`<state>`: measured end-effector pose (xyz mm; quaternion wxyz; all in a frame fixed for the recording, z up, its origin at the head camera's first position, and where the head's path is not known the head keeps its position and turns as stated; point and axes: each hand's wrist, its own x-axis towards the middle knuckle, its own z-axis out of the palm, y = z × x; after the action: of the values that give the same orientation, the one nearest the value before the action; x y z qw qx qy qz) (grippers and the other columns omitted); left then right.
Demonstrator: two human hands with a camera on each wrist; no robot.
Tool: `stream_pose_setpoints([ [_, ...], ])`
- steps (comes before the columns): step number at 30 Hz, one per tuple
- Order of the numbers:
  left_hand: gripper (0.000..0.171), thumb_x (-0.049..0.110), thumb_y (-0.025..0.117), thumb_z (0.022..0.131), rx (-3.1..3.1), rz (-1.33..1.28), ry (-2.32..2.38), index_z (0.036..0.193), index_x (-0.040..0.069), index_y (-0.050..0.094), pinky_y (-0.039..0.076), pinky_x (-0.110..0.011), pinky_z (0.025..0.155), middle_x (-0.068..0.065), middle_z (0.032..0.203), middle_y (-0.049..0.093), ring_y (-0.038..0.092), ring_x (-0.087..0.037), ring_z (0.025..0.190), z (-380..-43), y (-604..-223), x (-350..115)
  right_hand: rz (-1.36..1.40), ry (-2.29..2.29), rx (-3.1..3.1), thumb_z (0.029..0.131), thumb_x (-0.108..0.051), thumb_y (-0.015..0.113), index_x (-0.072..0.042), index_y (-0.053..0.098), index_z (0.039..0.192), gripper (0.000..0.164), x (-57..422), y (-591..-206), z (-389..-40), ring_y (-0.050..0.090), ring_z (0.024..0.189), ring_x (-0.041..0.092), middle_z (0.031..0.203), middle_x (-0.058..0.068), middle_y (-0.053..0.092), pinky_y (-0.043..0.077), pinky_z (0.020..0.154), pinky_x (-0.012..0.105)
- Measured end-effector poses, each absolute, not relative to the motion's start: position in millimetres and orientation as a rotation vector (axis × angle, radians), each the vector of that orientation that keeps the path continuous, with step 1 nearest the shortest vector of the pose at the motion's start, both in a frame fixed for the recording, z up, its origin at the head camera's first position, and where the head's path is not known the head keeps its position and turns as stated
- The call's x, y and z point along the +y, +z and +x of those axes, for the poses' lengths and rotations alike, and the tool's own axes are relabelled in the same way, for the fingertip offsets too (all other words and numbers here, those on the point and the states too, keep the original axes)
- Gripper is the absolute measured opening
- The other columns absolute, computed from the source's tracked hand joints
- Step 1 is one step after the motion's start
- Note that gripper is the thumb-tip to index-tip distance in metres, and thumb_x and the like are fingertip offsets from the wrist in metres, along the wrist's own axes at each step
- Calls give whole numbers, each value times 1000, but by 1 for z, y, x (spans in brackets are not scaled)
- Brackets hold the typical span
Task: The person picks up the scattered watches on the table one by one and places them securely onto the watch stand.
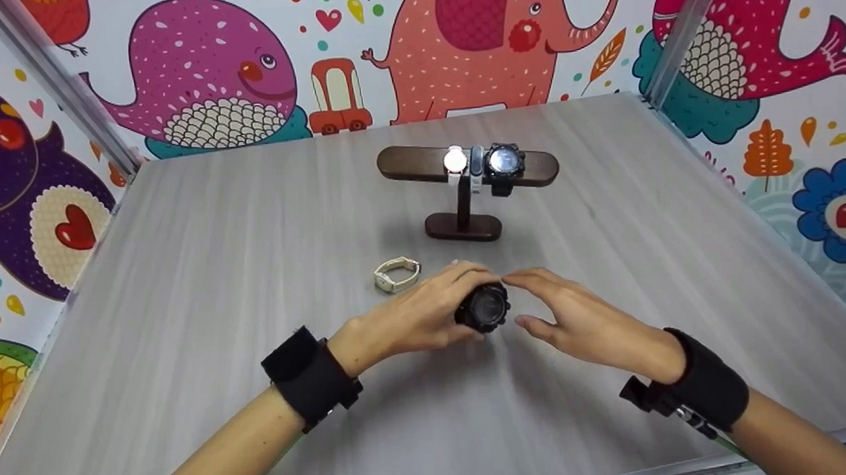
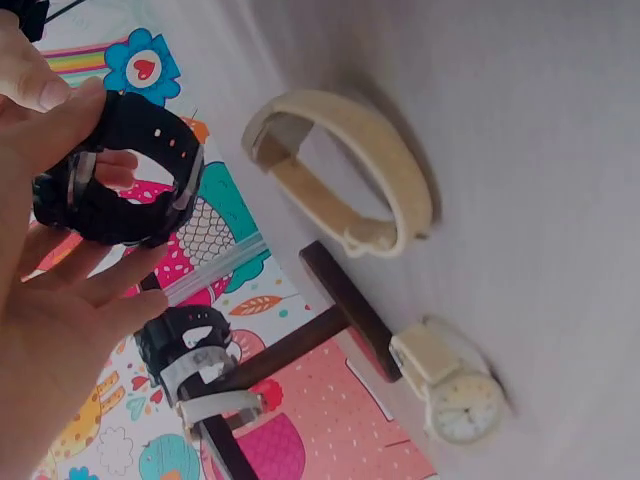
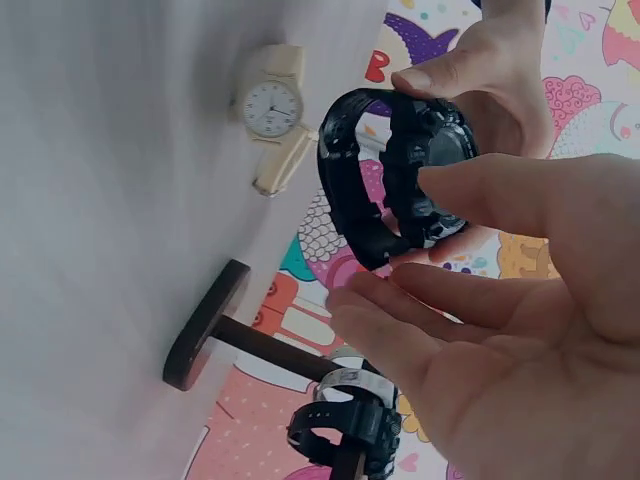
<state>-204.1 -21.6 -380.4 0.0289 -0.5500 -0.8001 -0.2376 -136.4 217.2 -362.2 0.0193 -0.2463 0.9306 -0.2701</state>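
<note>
My left hand (image 1: pixel 419 310) grips a black watch (image 1: pixel 488 308), its round dial turned up toward the head camera. In both wrist views the strap of this watch forms a loop. Close beside the watch is my right hand (image 1: pixel 590 326), fingers and thumb spread around its right side without gripping it. The right thumb (image 3: pixel 490 195) overlaps the watch in the right wrist view; contact is unclear. A cream watch (image 1: pixel 397 275) lies on the table left of the held one. The left wrist view shows its white dial (image 2: pixel 465 408) and, nearer, a cream strap loop (image 2: pixel 400 180).
Beyond the hands stands a dark wooden T-shaped watch stand (image 1: pixel 464 227). Its bar carries a light watch (image 1: pixel 455 160), a slim band (image 1: pixel 476 161) and a black watch (image 1: pixel 504 161). Cartoon-printed walls (image 1: pixel 339 25) border the grey table (image 1: pixel 249 232).
</note>
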Motion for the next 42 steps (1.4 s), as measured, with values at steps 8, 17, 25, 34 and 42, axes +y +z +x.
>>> stream_pose_setpoints([
  [8,61,12,79,84,-2431,-1611,-897,136,-1,50,48,-29,110,-16,138,53,59,-25,127,-213,-375,-29,-835,-931,2941,95,-9,67,-3,53,142,50,207,-351,-144,56,133,30,140,12,59,49,108,47],
  [17,61,8,81,82,-2406,-1543,-984,135,0,51,47,-29,111,-15,138,53,57,-24,129,-223,-370,-39,-874,-1020,3007,92,-5,70,-4,54,142,52,203,-340,-153,53,136,29,145,12,54,48,108,47],
  [25,61,6,80,83,-2447,-1434,-990,136,0,51,44,-31,115,-16,140,52,53,-26,133,-234,-370,-51,-895,-1074,3146,89,-3,74,-3,53,142,58,207,-333,-168,52,136,30,148,15,50,48,108,48],
  [34,60,-3,74,77,-2425,-1287,-1066,133,-2,51,46,-36,113,-20,140,52,55,-30,130,-252,-369,-66,-934,-926,3304,80,0,82,2,51,142,70,221,-332,-193,50,137,34,150,21,45,50,107,44],
  [42,63,-4,77,73,-2419,-1209,-1106,131,-4,52,44,-38,115,-20,137,52,54,-31,130,-265,-370,-81,-909,-813,3376,76,3,84,4,51,141,73,236,-341,-212,46,139,38,151,23,45,47,109,50],
])
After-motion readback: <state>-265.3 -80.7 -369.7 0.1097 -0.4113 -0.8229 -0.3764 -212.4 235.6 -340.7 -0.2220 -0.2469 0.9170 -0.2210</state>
